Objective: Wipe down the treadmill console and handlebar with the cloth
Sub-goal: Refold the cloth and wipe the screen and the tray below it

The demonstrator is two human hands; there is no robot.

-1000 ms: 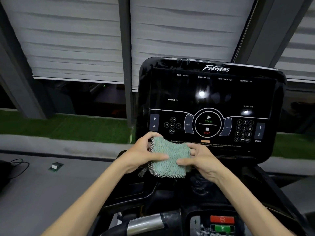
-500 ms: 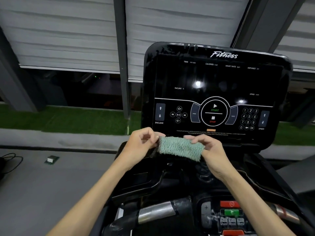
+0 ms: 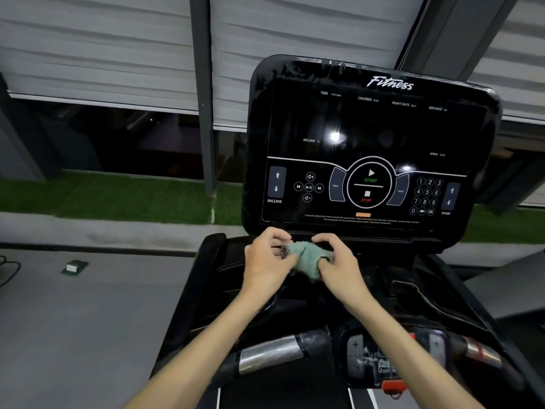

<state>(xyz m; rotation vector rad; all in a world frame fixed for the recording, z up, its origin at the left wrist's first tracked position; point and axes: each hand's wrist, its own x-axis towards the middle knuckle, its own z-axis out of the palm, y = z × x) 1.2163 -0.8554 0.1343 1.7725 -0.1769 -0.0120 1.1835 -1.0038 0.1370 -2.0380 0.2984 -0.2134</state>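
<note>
Both hands [image 3: 267, 258] [image 3: 339, 262] pinch the bunched cloth [image 3: 306, 258] below the console [image 3: 371, 149].

A green cloth [image 3: 306, 256] was held bunched between both hands, just below the lower edge of the treadmill console [image 3: 374, 128]. It was gripped at its left end by the left hand [image 3: 265, 262] and at its right end by the right hand [image 3: 340, 265], fingers curled round it. The console screen was unlit; START and STOP were marked at its centre. A handlebar [image 3: 271, 354] with a silver band was seen lower down, beside the left forearm. A small box [image 3: 75, 266] lay on the grey floor at the left.
</note>
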